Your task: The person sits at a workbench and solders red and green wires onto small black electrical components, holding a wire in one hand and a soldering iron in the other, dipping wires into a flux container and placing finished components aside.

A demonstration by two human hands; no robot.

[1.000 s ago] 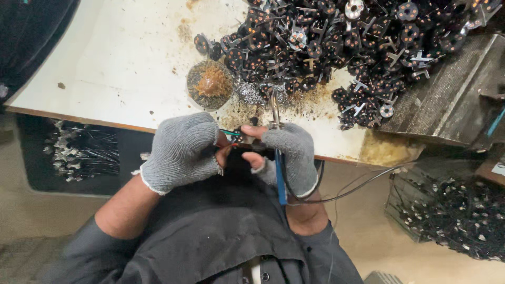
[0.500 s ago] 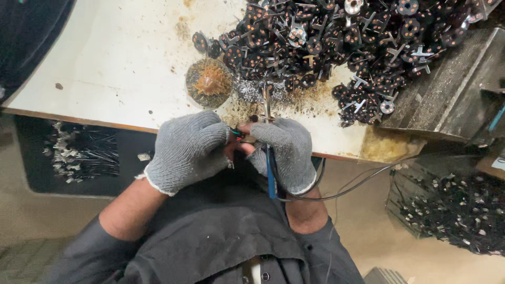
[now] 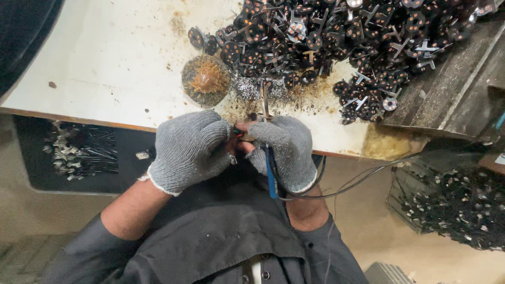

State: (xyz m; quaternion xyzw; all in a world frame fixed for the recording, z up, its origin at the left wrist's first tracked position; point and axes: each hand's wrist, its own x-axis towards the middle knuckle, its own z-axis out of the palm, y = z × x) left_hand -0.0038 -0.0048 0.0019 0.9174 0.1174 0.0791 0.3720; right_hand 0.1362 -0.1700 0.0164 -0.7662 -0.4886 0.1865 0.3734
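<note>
Both hands wear grey knit gloves and meet at the near edge of a stained white table [image 3: 94, 58]. My left hand [image 3: 189, 147] is closed around a small part that is mostly hidden between the fingers. My right hand [image 3: 286, 150] grips a thin tool with a blue handle [image 3: 270, 173], its metal tip [image 3: 264, 100] pointing away over the table. A dark cable [image 3: 357, 176] runs from the tool off to the right. Bare fingertips of both hands touch around the small part.
A large heap of small dark round parts with metal stems [image 3: 326, 37] covers the table's far right. A round dish of brownish residue [image 3: 206, 80] sits just beyond my hands. Bins of more parts lie on the floor at left [image 3: 79, 152] and right [image 3: 457, 210].
Both hands have stayed together at the table edge, shifting only slightly; the tool's tip has swung a little to the left.
</note>
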